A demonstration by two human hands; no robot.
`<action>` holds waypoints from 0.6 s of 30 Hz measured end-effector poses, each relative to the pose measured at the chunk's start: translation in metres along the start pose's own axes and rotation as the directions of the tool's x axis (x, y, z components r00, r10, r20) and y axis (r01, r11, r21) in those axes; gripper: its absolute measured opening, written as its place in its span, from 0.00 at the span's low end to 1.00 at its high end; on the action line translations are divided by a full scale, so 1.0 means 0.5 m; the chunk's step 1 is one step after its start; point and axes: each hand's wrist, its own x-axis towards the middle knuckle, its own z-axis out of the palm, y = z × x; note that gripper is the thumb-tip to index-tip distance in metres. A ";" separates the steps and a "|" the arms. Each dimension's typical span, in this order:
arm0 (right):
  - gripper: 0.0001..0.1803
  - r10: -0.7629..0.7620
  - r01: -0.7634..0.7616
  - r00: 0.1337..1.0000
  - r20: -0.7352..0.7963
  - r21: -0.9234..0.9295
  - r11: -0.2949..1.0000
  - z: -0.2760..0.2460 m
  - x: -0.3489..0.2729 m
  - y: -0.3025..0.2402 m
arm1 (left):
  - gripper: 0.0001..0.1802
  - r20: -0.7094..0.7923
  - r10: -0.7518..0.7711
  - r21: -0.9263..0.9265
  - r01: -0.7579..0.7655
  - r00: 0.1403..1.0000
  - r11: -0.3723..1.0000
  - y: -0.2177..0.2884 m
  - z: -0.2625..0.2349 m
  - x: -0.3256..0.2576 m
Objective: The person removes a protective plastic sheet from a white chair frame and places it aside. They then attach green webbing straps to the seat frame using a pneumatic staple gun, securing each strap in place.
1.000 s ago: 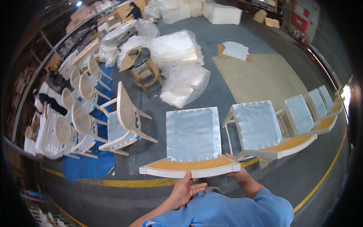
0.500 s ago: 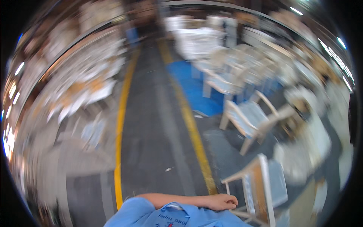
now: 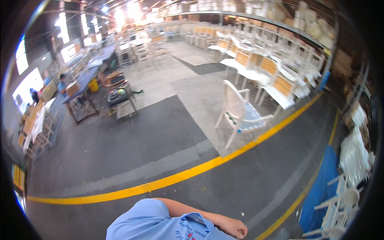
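My left hand (image 3: 235, 228) is in front of my body at the lower edge, with its forearm (image 3: 186, 209) crossing from left to right below a light blue sleeve. Its fingers are curled into a loose fist, and nothing shows in it. Around it is only dark grey floor (image 3: 216, 192). My right hand is out of view. Ahead stands a cream armchair (image 3: 234, 100) with a light blue covered seat, just beyond the yellow floor line (image 3: 192, 171) and apart from my hand.
Rows of chairs with tan backs (image 3: 283, 85) and white sheets stand at the far right. A worktable (image 3: 82, 82) and a dark cart (image 3: 119, 98) are on the left, with a person (image 3: 62, 85) beside the table. White chair frames (image 3: 340, 204) stand near a blue mat (image 3: 320, 188).
My view has swung left, from along the aisle to across the yellow line. The chairs on the right have slid toward the right rim. My left hand stays before my body, slightly lower.
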 end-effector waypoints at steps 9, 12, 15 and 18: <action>0.16 0.333 -0.144 0.914 0.231 -0.582 0.800 0.346 0.305 -0.323 | 0.25 -0.819 -0.521 -0.491 0.177 0.238 0.853 -0.242 -0.435 -0.483; 0.16 0.384 -0.160 0.907 0.173 -0.703 0.693 0.405 0.438 -0.472 | 0.24 -0.628 -0.586 -0.752 0.204 -0.512 0.627 -0.259 -0.497 -0.694; 0.16 0.186 0.188 0.940 0.286 -0.889 0.418 0.514 0.623 -0.743 | 0.18 -0.022 -0.762 -0.764 -0.481 -0.647 0.430 -0.286 -0.467 -0.864; 0.13 -0.020 0.174 0.936 0.351 -0.412 0.894 0.778 0.694 -0.965 | 0.15 0.238 -0.766 -0.748 -0.616 -0.597 0.248 -0.252 -0.398 -0.944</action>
